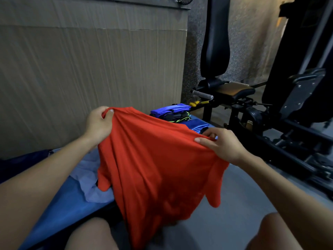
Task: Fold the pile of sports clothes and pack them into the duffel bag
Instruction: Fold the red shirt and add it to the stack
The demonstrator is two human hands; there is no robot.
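Both hands' grip (98, 123) (222, 143) pinching red shirt (158, 159)

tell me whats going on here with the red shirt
A person is holding up a red shirt, gripping its top edge with the left hand and the right hand, so it hangs spread out over a blue bench. It isn't folded yet. Behind it on the bench sits a small stack of folded clothes, and a pale garment lies loose to the left. No duffel bag is clearly visible.
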